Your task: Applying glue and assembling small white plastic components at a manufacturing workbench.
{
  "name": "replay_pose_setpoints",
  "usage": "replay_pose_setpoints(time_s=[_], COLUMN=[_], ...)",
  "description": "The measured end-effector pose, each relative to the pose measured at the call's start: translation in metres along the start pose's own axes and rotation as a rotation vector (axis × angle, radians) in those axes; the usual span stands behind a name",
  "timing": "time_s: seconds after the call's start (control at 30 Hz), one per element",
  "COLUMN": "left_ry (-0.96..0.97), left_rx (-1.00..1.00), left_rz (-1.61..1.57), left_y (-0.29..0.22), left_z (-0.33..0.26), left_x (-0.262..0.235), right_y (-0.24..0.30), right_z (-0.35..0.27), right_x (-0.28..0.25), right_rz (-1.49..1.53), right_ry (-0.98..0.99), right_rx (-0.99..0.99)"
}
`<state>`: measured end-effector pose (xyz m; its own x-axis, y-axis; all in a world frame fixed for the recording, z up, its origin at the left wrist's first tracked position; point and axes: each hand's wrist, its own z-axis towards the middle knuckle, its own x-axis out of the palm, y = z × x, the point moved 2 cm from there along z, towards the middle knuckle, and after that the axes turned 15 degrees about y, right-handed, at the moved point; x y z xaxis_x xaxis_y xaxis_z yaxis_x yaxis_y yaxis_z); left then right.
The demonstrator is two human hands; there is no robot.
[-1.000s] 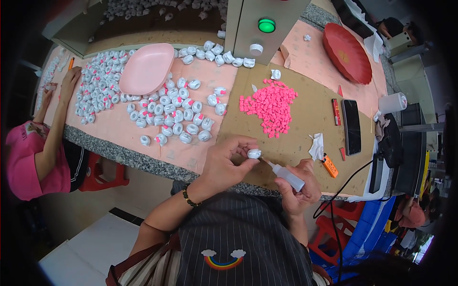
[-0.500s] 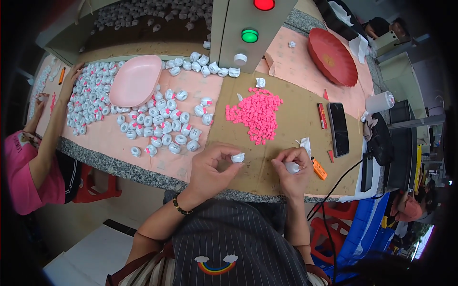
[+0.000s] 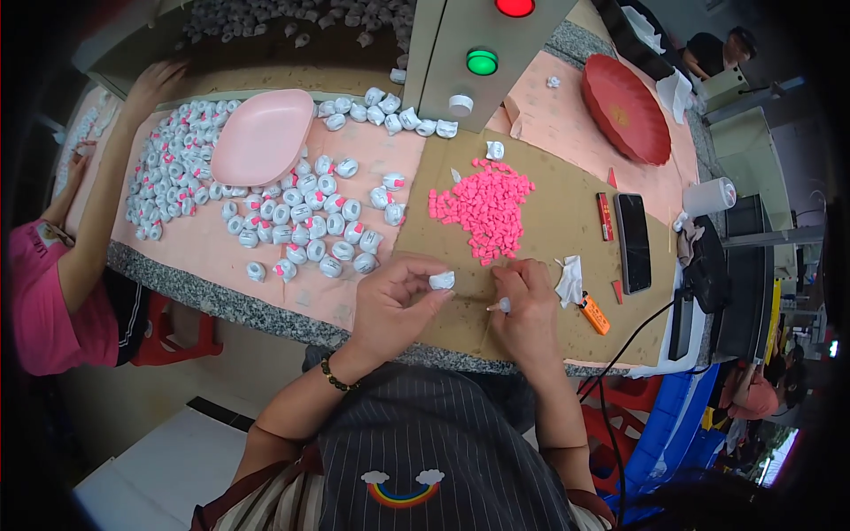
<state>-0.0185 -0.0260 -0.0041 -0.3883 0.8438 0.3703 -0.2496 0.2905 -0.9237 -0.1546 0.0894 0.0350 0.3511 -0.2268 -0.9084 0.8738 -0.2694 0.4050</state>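
The left hand (image 3: 394,301) pinches a small white piece (image 3: 441,280) between its fingers, lifted off the desk (image 3: 221,257) for access. The right hand (image 3: 527,310) is closed around a thin tool (image 3: 501,305), tip toward the piece.

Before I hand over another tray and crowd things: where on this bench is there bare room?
Bare brown board lies between the pink pellet heap and the black phone. Bare pink surface lies between the control post and the red dish. Crowded: white caps fill the stretch beside the pink tray.
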Motion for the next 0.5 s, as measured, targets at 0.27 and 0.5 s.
replay_pose_setpoints(time_s=[0.27, 0.5], left_ry=[0.054, 0.157], left_rx=[-0.003, -0.065], left_rz=[0.000, -0.195], left_y=[-0.002, 0.007], left_z=[0.003, 0.004], left_x=[0.006, 0.018], right_y=[-0.003, 0.012], right_z=[-0.027, -0.018], right_x=[-0.005, -0.001], right_rz=[0.449, 0.520], right_ry=[-0.075, -0.120], right_rx=[0.145, 0.007])
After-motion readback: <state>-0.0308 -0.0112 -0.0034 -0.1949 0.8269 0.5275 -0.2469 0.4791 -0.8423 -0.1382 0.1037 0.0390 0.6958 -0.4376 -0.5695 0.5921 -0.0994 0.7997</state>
